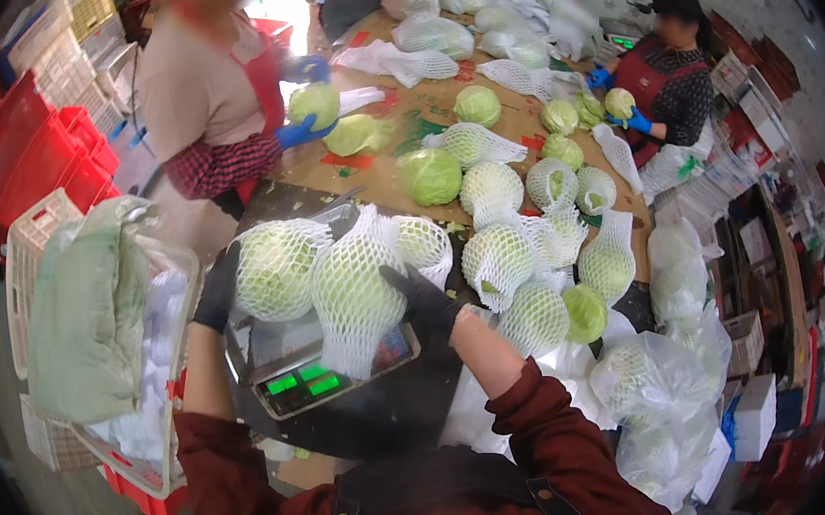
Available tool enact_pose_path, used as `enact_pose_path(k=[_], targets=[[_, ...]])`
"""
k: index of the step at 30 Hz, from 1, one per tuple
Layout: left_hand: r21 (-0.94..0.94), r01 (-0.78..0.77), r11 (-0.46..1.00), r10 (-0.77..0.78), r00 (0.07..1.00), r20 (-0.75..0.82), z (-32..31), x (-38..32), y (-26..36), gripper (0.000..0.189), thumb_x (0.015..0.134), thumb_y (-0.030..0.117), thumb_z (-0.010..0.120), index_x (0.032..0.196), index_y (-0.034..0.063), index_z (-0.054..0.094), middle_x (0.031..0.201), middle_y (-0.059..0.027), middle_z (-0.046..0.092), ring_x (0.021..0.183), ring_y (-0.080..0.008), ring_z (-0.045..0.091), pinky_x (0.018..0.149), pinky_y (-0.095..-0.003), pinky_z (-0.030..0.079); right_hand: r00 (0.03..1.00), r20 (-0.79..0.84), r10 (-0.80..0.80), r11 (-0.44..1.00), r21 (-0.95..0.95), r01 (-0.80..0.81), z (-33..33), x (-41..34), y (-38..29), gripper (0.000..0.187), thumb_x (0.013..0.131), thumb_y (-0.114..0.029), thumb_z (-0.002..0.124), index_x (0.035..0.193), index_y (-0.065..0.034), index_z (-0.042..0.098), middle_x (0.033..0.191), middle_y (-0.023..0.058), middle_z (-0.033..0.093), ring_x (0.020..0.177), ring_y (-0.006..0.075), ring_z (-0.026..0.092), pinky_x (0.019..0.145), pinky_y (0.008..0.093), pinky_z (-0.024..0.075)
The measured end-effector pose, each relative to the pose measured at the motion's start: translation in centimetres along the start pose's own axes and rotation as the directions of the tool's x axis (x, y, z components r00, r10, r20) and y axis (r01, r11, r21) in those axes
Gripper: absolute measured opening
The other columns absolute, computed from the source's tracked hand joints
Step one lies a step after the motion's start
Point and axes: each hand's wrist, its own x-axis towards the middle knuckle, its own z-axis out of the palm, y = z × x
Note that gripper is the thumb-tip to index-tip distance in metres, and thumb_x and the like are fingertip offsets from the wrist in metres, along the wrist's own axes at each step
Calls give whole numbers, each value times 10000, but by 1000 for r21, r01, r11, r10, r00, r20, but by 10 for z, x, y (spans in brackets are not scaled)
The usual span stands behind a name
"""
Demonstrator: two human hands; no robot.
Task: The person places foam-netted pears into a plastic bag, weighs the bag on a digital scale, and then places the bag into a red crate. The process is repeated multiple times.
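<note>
My left hand (220, 289), in a black glove, rests against the left side of a cabbage in a white foam net (274, 270). My right hand (423, 300), gloved the same way, touches the right side of a second netted cabbage (355, 286), whose net end hangs towards me. Both cabbages are over a digital scale (334, 375) with a lit green display; they hide most of its pan. Just behind my right hand lies another netted cabbage (422, 245). Whether either hand bears any weight cannot be told.
Several netted cabbages (498, 263) and a bare cabbage (430, 176) crowd the table to the right. Bagged cabbages (647, 376) stand at the right edge. A crate (184, 342) with a green sack is at left. Co-workers (203, 91) (672, 68) handle cabbages across the table.
</note>
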Motion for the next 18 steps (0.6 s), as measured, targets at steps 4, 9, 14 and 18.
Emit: enact_pose_path(k=[4,9,14,18], targets=[[-516,266,815,-151,956,253,6,2,-6,547,979,470,455,1295,33,544,1231,-92,602,1093,-174,573,946,-284,443,997,-77,-9,995,102,17,4,-2,2,727,882,-333,683,1447,-98,289,1224,88,589,1040,191,619,832,363,539],[-733,324,598,-154,944,292,23,-32,-8,558,991,483,406,1355,70,499,1277,-64,589,1115,-186,573,964,-306,448,983,72,-170,902,413,125,2,-20,5,595,901,-270,660,1398,-85,388,1219,85,600,1077,196,607,895,357,513],[-848,295,440,47,936,350,79,-86,-7,490,1009,422,379,1324,69,507,1260,-72,597,1110,-214,584,958,-367,477,989,82,-126,843,535,63,-19,-69,14,397,1016,-211,405,1372,-39,440,1283,78,568,1142,170,553,984,317,449],[-847,399,353,19,902,432,131,-105,30,468,1013,397,378,1314,63,510,1250,-77,600,1108,-216,586,956,-376,482,964,13,-267,730,656,193,-48,-127,22,343,1009,-172,426,1313,-32,502,1241,82,596,1100,181,583,926,333,501]])
